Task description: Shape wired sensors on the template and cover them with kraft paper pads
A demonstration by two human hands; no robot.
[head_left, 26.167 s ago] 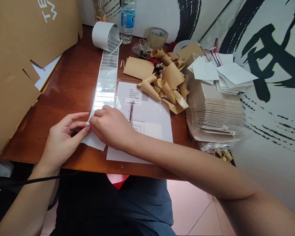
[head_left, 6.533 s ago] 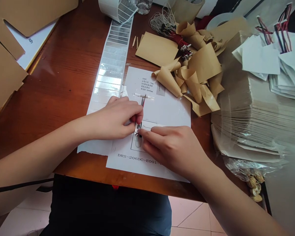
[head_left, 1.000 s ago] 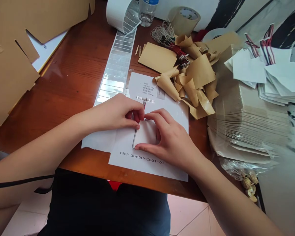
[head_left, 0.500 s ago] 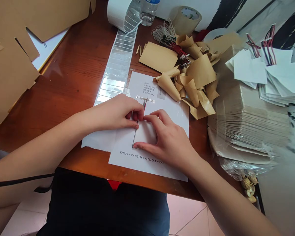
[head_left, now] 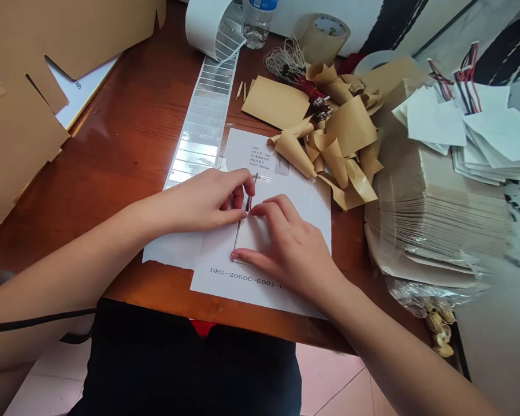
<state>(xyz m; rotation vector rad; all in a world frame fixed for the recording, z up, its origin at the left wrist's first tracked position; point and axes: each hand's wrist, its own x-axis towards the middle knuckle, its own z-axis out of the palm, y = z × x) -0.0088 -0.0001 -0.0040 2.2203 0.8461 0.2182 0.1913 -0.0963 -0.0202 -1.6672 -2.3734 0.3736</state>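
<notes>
A small white card with a dark outlined edge lies on a printed white sheet in front of me. My right hand bears down on the card, thumb at its lower left corner and index fingertip by its upper edge. Thin red and black wires run up from that upper edge. My left hand is curled around the wires from the left, its thumb tip near their lower end and its index finger arched above. The exact contact between the left fingertips and the wires is partly hidden.
A strip of silvery labels unrolls behind my left hand. Brown paper curls, a wire bundle, a tape roll and a bottle stand behind. At right, white cards with wires top a stack; cardboard is left.
My left index finger has lifted and separated from the thumb, showing more of the wires. My right hand keeps its hold on the card. The view has shifted slightly.
</notes>
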